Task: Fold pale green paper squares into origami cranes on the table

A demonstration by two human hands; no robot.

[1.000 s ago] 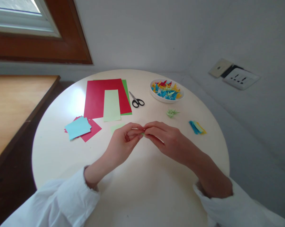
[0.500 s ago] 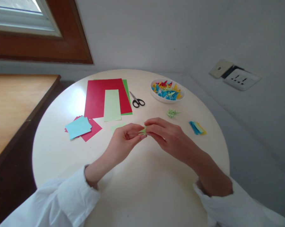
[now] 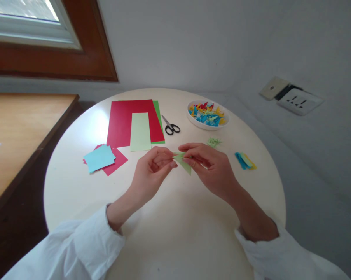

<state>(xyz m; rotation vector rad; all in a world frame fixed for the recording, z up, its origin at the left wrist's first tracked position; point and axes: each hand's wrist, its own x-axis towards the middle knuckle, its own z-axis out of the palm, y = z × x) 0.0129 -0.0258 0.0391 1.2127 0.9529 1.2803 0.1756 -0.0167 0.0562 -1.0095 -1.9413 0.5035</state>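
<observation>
Above the middle of the round cream table (image 3: 163, 233), both my hands pinch a small folded piece of light green paper (image 3: 183, 163). My left hand (image 3: 152, 171) grips its left tip with fingers curled. My right hand (image 3: 210, 167) holds the right side between thumb and fingers. The paper shows as a pointed triangle hanging between them. A finished light green paper crane (image 3: 213, 142) lies just beyond my right hand.
At the back lie a red sheet (image 3: 123, 122) over a green one, with a pale green strip (image 3: 140, 131) on top. Black scissors (image 3: 171, 126), a white bowl (image 3: 208, 115) of coloured cranes, blue and red squares (image 3: 101, 158) and a small stack of paper (image 3: 245, 160) surround my hands.
The green paper has opened out from a small hidden fold into a visible pointed triangle between my fingers. The view has shifted slightly.
</observation>
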